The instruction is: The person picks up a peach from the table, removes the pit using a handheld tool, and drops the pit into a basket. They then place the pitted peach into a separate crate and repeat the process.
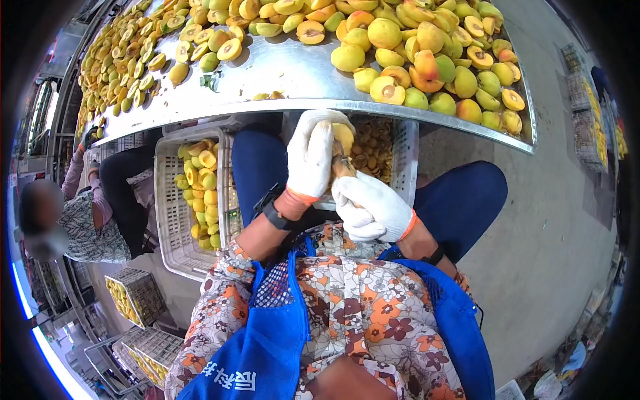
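Got my left hand (310, 152) curled round a fruit (344, 137), right hand (373, 207) closed round a tool (343, 168). Fruit-covered table (280, 70) just ahead

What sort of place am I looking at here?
Probably a fruit-processing workshop: yellow fruit, much of it cut in half, is heaped on a long metal table, a plastic crate beside the wearer holds more, and another person is at the table's far left.

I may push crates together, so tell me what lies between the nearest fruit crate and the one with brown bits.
The head view shows the wearer's left leg between the fruit crate and the other crate.
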`<state>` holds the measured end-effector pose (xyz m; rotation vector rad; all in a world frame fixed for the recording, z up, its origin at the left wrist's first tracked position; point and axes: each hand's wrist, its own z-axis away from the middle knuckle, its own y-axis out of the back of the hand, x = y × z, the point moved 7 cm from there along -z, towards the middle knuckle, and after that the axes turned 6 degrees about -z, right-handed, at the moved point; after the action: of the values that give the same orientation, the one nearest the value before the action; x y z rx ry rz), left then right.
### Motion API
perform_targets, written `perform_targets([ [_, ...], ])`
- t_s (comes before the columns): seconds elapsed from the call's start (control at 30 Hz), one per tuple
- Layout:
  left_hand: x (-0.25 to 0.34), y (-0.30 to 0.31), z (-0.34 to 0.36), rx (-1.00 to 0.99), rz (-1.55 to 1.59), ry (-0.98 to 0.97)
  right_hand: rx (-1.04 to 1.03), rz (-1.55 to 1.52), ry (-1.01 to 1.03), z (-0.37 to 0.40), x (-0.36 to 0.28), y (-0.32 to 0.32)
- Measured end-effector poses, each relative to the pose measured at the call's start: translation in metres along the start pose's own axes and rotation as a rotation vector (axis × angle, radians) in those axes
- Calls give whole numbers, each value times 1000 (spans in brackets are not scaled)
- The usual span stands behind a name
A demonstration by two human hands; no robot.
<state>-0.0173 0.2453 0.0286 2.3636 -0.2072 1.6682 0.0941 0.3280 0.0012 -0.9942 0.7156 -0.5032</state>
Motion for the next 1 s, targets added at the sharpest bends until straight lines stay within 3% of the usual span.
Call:
perform_targets([
  [0.03, 0, 3, -2, 2, 2, -3, -152, -130, -56, 1, 0, -9],
  [0.1, -6, -16, 0, -322, 726, 277, -201, -159, -99, 0, 2, -16],
  [0.17, 0, -4, -4, -249, 770, 306, -251, -189, -131, 1, 2, -29],
  [0.23, -32, 39, -1, 427, 849, 672, -176, 161, -98, 5, -1, -35],
  [0.3, -51, 124, -2, 272, 487, 495, -63, 263, -72, 3, -2, -13],
  [0.37, -38, 206, -3, 136, -699, 508, 230, 562, 108, 7, -20, 22],
  [0.4, -34, 218, -4, 132, -703, 495, 264, 579, 59, 9, -19, 38],
  [0.47, 3, 217, -4, 79, -2042, 73, 279, 627, 58, 12, -14, 45],
  [0.5, 4, 207, -18, 89, -2045, 61, 293, 688, 74, 9, -19, 47],
  [0.57, -2, 165, -50, 129, -1429, 69, 317, 850, 61, 0, -15, 48],
  [0.63, -3, 89, -83, 44, -1144, -116, 360, 1251, 289, -3, -29, 39],
  [0.7, -14, 21, -112, -66, -1080, -200, 376, 1280, 256, 1, -33, 33],
  [0.73, -28, -6, -125, -171, -897, -44, 391, 1255, 255, 2, -34, 35],
  [0.77, -28, -29, -135, -186, -1000, -177, 407, 1227, 251, 4, -34, 37],
  [0.83, -57, -42, -156, -210, -1010, -93, 340, 1320, 371, 5, -30, 49],
  [0.9, -56, -39, -153, -179, -904, -187, 389, 1424, 590, 14, -35, 50],
  [0.93, -39, -34, -147, -148, -804, -270, 339, 1595, 898, 25, -45, 29],
  [0.97, -29, -25, -139, -150, -808, -269, 500, 911, 357, 17, -40, 66],
  [1.0, 4, -16, -127, -169, -806, -240, 518, 873, 408, 28, -55, 48],
])
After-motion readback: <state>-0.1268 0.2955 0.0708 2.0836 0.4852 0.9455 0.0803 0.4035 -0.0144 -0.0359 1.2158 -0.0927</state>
